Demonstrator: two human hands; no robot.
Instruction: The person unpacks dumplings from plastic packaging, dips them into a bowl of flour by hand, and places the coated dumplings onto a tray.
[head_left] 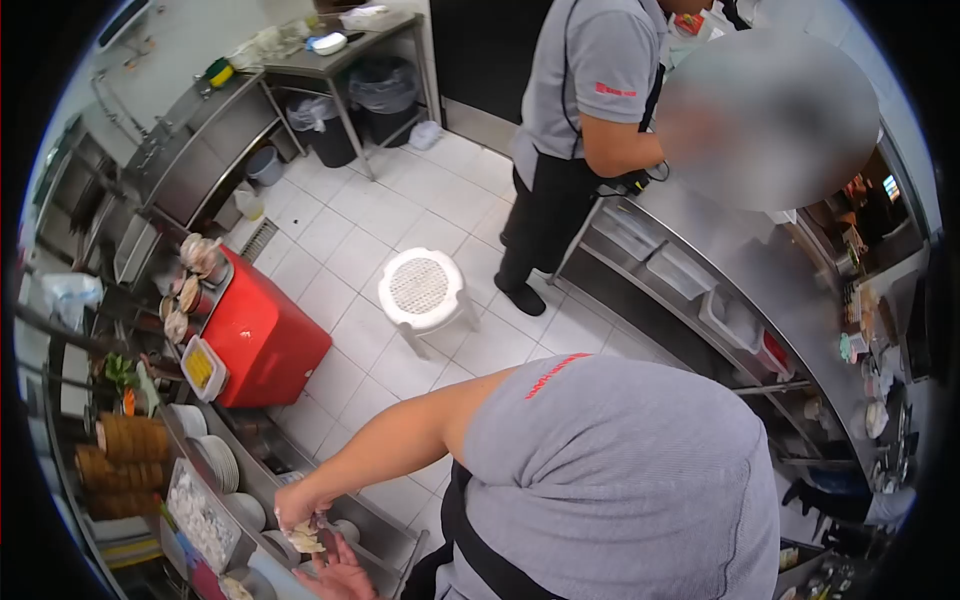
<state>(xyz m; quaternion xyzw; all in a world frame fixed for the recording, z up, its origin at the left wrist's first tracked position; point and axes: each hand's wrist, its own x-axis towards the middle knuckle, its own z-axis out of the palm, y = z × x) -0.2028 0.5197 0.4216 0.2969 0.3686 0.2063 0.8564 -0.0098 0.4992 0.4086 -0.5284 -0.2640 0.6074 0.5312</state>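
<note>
My right arm reaches to the lower left, over a counter with bowls. My right hand [297,507] is closed, its fingers round a pale, crumbly, dough-like piece [305,538]. Just below, my left hand [338,577] is open, palm up with fingers apart, partly cut off by the frame's bottom edge. Whether it touches the piece I cannot tell. Beside the hands are white bowls [245,510] and a clear tray of whitish chunks [203,513]. A stack of white plates [217,462] stands farther along.
A co-worker [610,90] in a grey shirt stands at the steel counter [800,290]. A white stool [422,283] stands on the tiled floor behind me. A red bin [262,330] adjoins the counter. Another person's black-gloved hand [812,497] shows at right.
</note>
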